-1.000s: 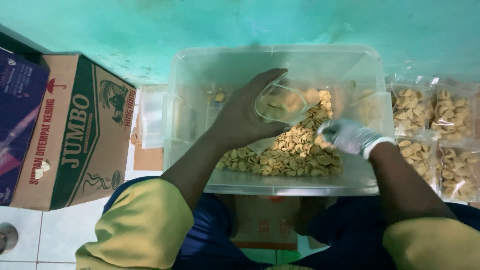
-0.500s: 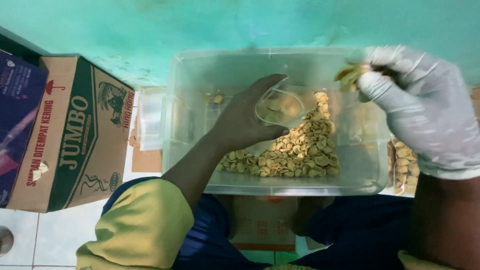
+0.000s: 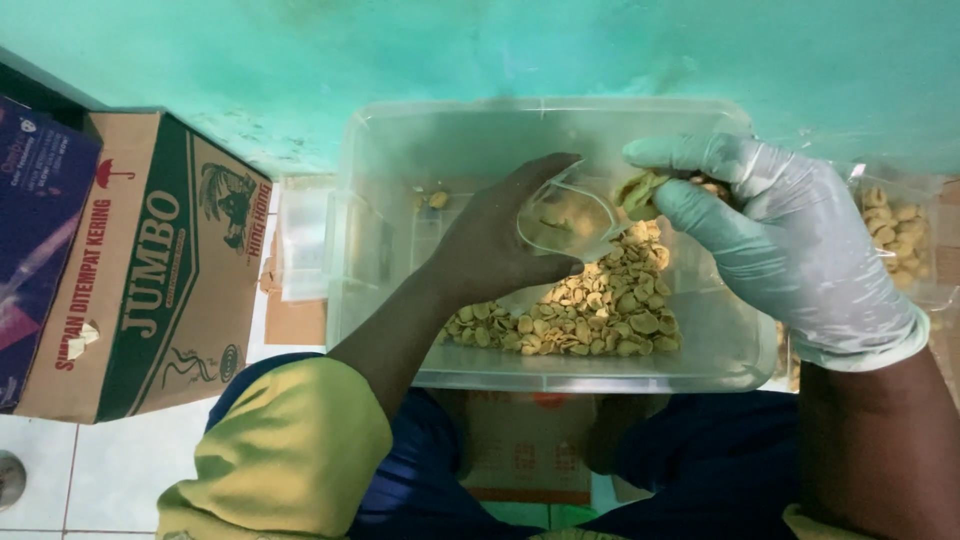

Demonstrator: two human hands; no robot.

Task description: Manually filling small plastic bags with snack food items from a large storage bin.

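A clear plastic tub (image 3: 400, 160) rests on my lap and holds a pile of small yellowish chips (image 3: 590, 310). My left hand (image 3: 495, 240) is bare and reaches into the tub, gripping a small clear plastic bag (image 3: 565, 215) with its mouth held wide. My right hand (image 3: 790, 245) wears a pale glove and pinches a handful of chips (image 3: 640, 192) right at the mouth of the bag.
A cardboard box (image 3: 150, 270) lies on its side at the left, next to a dark purple box (image 3: 35, 220). Filled clear bags of chips (image 3: 895, 230) lie at the right. A turquoise wall runs behind. White floor tiles (image 3: 90, 470) show at lower left.
My gloved right hand scooped chips from the pile, lifted them up at the right, and has now brought them down to the mouth of the bag. My left hand stayed in place.
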